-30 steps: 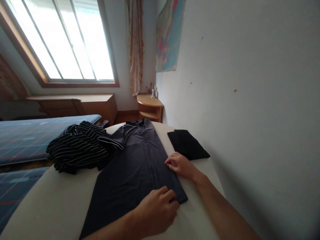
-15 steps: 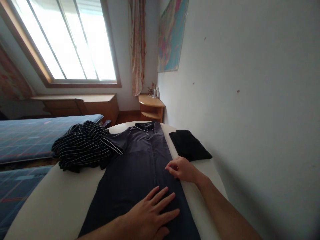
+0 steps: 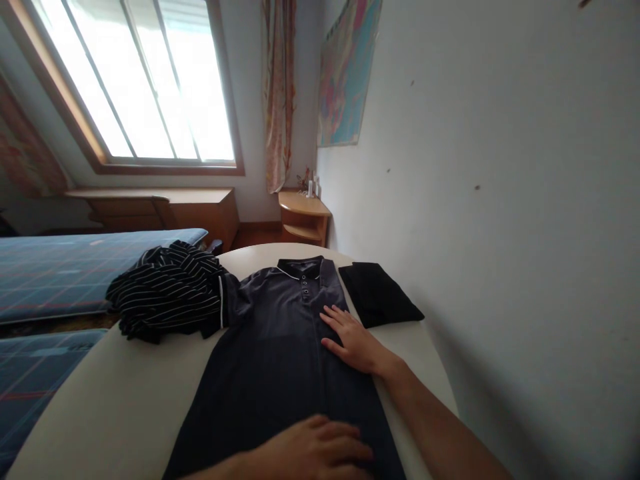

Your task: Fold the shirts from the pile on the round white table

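While the dark shirt [image 3: 270, 353] lies stretched along the middle of the pale round table [image 3: 123, 400], its collar [image 3: 303, 268] stops just short of the far rim, with a thin band of bare surface beyond it, and its lower end runs out of the picture. To the left of the body, a wide stretch of tabletop lies open down to the curved edge. Above that stretch, a striped bundle [image 3: 170, 297] sits at the left rim, and the shirt's sleeve [image 3: 234, 300] reaches out to meet it. On the right, the margin is narrower: a folded black cloth [image 3: 383, 297] lies just beside the shirt's upper part, and the wall [image 3: 505, 280] rises close past the rim.

The right forearm slants in from the lower right over the bare margin, and the right hand [image 3: 350, 339] rests palm down on the shirt's right side, fingers spread, thumb apart, near the black cloth. The left hand [image 3: 317, 450] comes in low from the bottom edge over the shirt's lower part, fingers pointing right and slightly bent. It is blurred and partly cut off, so whether it pinches any fabric cannot be told.
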Motion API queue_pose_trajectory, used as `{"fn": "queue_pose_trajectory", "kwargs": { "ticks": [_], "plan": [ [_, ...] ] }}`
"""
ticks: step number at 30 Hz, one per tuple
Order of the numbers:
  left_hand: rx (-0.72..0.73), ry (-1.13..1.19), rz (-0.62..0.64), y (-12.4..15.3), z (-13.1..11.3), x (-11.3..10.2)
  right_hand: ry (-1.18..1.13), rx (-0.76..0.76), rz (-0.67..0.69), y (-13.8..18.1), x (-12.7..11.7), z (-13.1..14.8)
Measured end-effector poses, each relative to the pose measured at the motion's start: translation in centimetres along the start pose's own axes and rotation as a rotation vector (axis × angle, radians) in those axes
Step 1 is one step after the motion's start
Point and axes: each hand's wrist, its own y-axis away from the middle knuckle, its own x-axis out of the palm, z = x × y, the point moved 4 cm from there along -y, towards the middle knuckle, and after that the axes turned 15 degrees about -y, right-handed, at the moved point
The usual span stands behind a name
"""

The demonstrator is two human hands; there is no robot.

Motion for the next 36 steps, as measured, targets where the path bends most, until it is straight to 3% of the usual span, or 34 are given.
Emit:
{"fn": "queue_pose_trajectory", "kwargs": {
  "ticks": [2,5,10,15,18,21,23,26,29,36],
  "plan": [
    [-0.184,-0.011,-0.002,-0.1,3.0,-1.5,0.011,-0.006,-0.009,0.0,-0.1,-0.1],
    [-0.325,-0.046,0.062,0.1,5.4,-2.1,0.027,-0.033,-0.041,-0.2,-0.3,-0.3],
    [-0.326,0.013,0.137,0.6,4.6,-1.0,0.087,-0.052,-0.111,-0.9,-1.1,0.3],
    [-0.354,0.074,0.069,0.5,5.2,-1.8,0.236,0.032,-0.156,-3.3,-1.6,2.0],
    [-0.583,-0.044,-0.063,1.4,8.7,-2.9,0.26,0.067,-0.212,-5.3,-1.2,2.4],
    [-0.901,-0.273,-0.223,4.4,13.1,-4.1,0.238,0.123,-0.246,-6.9,-0.2,1.5],
    [-1.074,-0.462,-0.275,7.1,15.6,-4.6,0.219,0.205,-0.252,-7.6,0.5,0.2],
    [-1.255,-0.628,-0.252,10.7,17.9,-4.6,0.18,0.283,-0.239,-7.9,1.2,-1.7],
    [-1.314,-0.678,-0.195,12.3,18.7,-4.1,0.177,0.289,-0.219,-7.8,1.3,-2.6],
    [-1.343,-0.728,-0.104,12.2,19.5,-3.3,0.206,0.307,-0.16,-7.5,0.5,-2.8]
  ]
}}
